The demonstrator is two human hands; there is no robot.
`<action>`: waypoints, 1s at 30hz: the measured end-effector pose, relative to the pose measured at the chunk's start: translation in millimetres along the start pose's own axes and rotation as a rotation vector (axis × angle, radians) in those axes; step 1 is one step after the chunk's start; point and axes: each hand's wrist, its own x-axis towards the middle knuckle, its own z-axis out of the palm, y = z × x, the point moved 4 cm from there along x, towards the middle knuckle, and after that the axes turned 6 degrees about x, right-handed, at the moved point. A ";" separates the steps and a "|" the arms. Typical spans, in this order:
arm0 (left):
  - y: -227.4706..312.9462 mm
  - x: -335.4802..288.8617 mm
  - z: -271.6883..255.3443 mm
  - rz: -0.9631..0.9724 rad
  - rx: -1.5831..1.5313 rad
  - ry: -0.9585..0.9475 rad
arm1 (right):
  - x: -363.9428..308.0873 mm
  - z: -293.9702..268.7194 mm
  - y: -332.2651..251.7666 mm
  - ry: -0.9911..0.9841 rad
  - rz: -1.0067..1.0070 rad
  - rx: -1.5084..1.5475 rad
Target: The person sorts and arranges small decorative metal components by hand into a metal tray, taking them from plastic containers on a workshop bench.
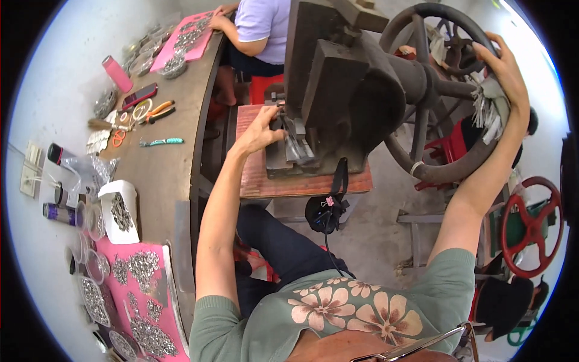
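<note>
A dark hand-operated screw press [338,90] stands in front of me on a reddish wooden board. My left hand [260,133] is at the left side of its metal die [297,145], with thumb and index finger apart and their tips touching the die's edge. Any small piece at those fingertips is too small to make out. On the right, my right hand [505,69] curls over the upper right rim of the press's large handwheel [449,175]. A pale cloth [491,105] is tied around the rim just below that hand.
Along the left runs a workbench [172,139] with pliers [158,112], a white container [119,208] and small metal parts on a pink mat [158,246]. A co-worker [262,30] sits at its far end. A red handwheel [531,226] stands at the right. A black pouch [324,212] hangs below the press.
</note>
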 end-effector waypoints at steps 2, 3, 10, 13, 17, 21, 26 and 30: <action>20.8 -17.8 -2.7 0.060 0.167 0.011 | -6.0 -10.3 -4.2 -0.042 0.076 -0.002; 30.7 -25.3 0.4 0.112 0.373 0.062 | -8.6 -13.2 -4.2 -0.017 0.100 -0.002; 47.8 -63.9 32.7 0.294 0.623 0.346 | -109.1 65.0 -120.7 0.426 -0.339 0.172; 52.6 -128.0 8.8 0.245 0.700 0.555 | -173.7 184.1 -176.5 -0.259 -0.580 0.472; 73.9 -219.7 -17.2 0.086 0.818 0.769 | -216.6 310.4 -208.4 -0.478 -0.582 0.650; 95.5 -326.0 -24.3 -0.198 0.954 0.976 | -257.2 354.2 -284.3 -0.757 -0.756 0.850; 120.6 -440.2 1.5 -0.529 1.038 1.182 | -313.4 362.8 -374.8 -0.942 -0.984 1.153; 127.1 -507.2 9.3 -0.694 1.013 1.268 | -370.2 368.4 -428.7 -0.924 -1.077 1.209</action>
